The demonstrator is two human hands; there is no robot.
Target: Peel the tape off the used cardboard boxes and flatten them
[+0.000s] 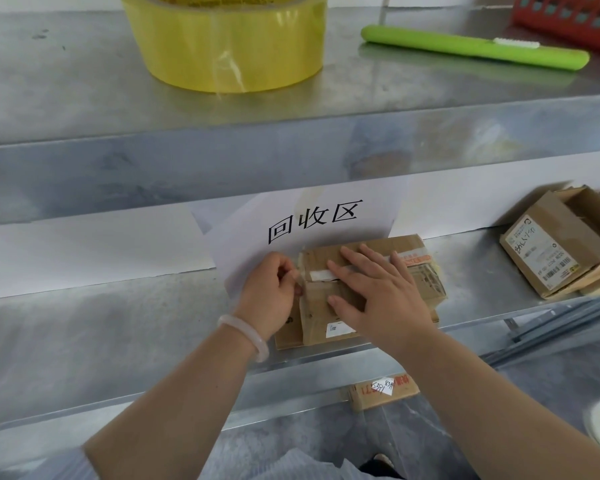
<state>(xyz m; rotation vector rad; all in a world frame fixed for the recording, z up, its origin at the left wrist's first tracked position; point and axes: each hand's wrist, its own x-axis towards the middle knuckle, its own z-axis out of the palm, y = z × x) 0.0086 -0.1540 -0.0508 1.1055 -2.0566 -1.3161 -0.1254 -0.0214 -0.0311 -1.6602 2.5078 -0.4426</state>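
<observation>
Cardboard box (329,306) lies on the metal shelf (118,323) under a paper sign (309,220). Right hand (381,296) spread flat on top; left hand (269,296) pinches tape (300,271) (clear, box's left edge).

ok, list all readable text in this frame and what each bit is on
"回收区": white paper sign hanging from the upper shelf edge.
"5391", handwritten: white sticker on the cardboard piece below the shelf; its red print is unreadable.
Shipping label on the box at right: handwriting and print too small.
Labels on the box under the hands, and the print on the yellow tape roll: blurred.
</observation>
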